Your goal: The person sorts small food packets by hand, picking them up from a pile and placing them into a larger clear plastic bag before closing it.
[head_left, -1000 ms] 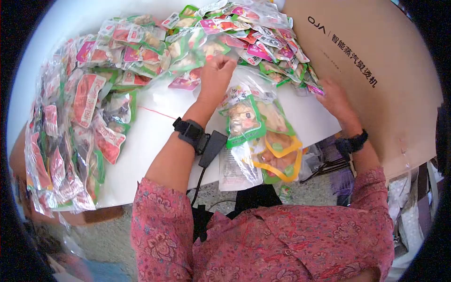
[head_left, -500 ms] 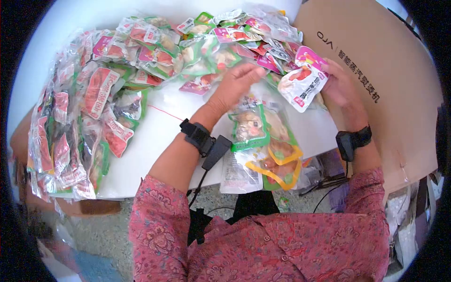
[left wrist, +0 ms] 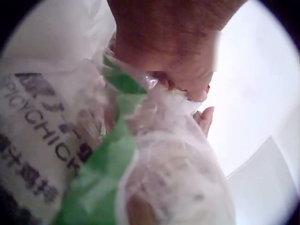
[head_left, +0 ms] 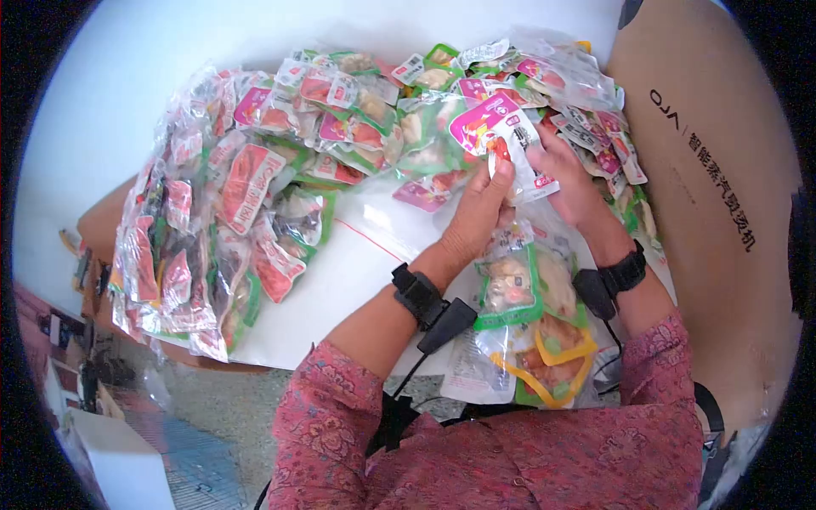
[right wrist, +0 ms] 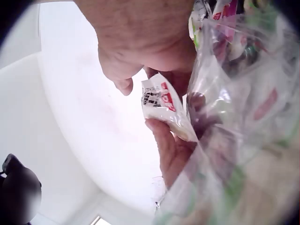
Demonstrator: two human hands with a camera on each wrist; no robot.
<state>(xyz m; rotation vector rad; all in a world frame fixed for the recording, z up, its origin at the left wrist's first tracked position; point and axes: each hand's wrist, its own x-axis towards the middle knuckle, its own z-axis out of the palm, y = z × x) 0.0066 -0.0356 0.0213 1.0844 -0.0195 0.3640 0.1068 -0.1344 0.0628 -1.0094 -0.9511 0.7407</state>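
Left hand [head_left: 478,212] and right hand [head_left: 568,180], two in all, both pinching one pink-and-white packet [head_left: 501,136], held above the white table [head_left: 327,285]; two yellow-edged packets [head_left: 554,374] nearer the body; one cardboard box [head_left: 710,119] at right.

- Packet: the pink-and-white packet [head_left: 484,125], first seen in the right hand [head_left: 568,177] at the right part of the pile, is now in front of the pile's middle, between both hands.
- Packet orientation: turned; the pink end, formerly at upper right, now points to upper left, and the white end to lower right.
- Right hand: moved inward from beside the carton [head_left: 710,183]; its grip is now at the white end instead of the pink end.
- Left hand [head_left: 478,211]: previously without the packet and apart from it, now grips its lower edge, thumb on the front.
- Head view: turned leftward; the pile [head_left: 340,110] and carton appear further right, and more of the blue item [head_left: 197,450] at lower left shows.
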